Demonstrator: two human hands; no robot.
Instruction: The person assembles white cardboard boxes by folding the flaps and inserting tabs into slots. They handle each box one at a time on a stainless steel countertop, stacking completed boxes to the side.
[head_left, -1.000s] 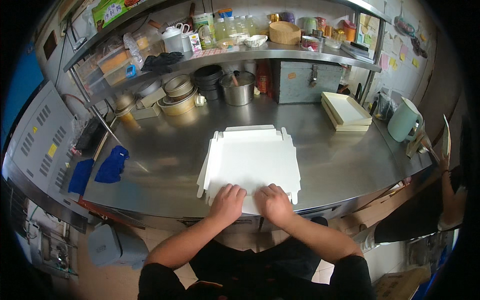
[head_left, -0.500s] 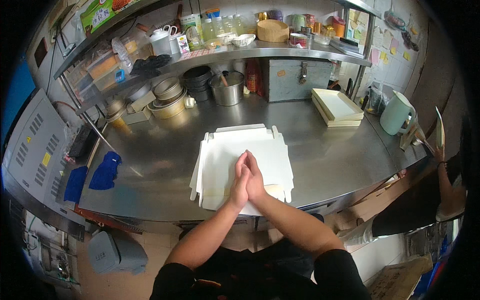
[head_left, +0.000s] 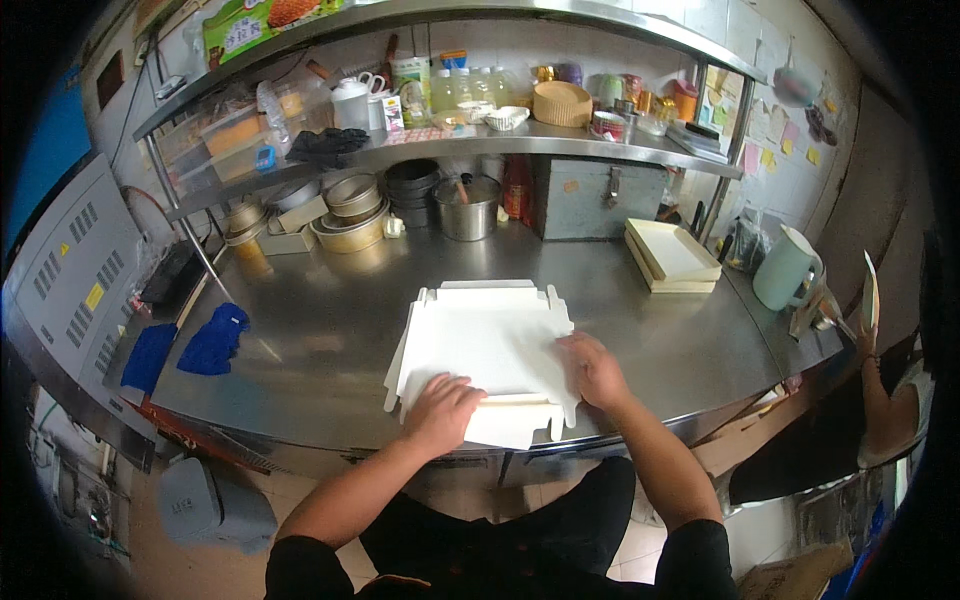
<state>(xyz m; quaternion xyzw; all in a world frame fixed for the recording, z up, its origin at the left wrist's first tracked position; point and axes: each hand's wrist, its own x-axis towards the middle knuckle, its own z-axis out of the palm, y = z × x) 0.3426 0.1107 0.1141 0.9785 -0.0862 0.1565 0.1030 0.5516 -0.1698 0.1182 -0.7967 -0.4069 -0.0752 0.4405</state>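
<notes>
A small stack of flat white cardboard box blanks [head_left: 485, 340], with tabs and slots along the edges, lies on the steel counter before me. The top blank's near side shows a raised fold, below which a white flap [head_left: 507, 424] reaches toward the counter's front edge. At the near left of that fold, my left hand [head_left: 440, 412] has its fingers bent together over the cardboard, thumb hidden. My right hand [head_left: 597, 372] is closed at the right edge of the blank, its fingertips on the side tabs.
Blue cloths [head_left: 212, 340] lie at the left of the steel counter [head_left: 680, 350]. Cake tins [head_left: 350, 225], a pot [head_left: 468, 208], a grey metal box [head_left: 600, 198] and cream trays [head_left: 675, 258] line the back under a loaded shelf. A green kettle [head_left: 788, 268] and another person's arm [head_left: 885, 410] are at right.
My hands were pressed palm to palm above the stack. They have parted, the left moving to the near edge and the right to the right edge of the top blank.
</notes>
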